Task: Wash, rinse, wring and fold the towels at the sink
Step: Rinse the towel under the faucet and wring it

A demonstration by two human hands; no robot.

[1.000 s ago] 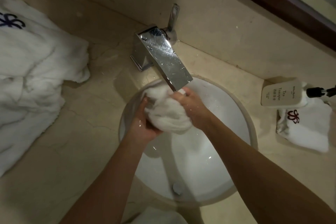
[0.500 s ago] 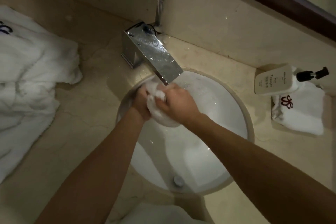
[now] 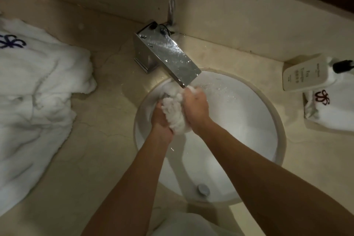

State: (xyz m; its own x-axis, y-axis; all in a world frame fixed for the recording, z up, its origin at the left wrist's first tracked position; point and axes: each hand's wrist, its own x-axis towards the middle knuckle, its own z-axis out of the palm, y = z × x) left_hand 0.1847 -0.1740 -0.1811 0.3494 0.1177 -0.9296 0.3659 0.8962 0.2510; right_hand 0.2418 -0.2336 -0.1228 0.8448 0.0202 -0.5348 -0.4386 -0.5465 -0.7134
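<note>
beige marble counter [image 3: 92,159] around round white sink [image 3: 258,120]

Two bare forearms are seen, uncovered up to the lower frame edge; no sleeve reaches the visible length. The left hand [image 3: 161,119] and right hand [image 3: 195,107] are ungloved. A white garment [image 3: 183,224], partly visible, is worn at the torso below the arms.
</note>
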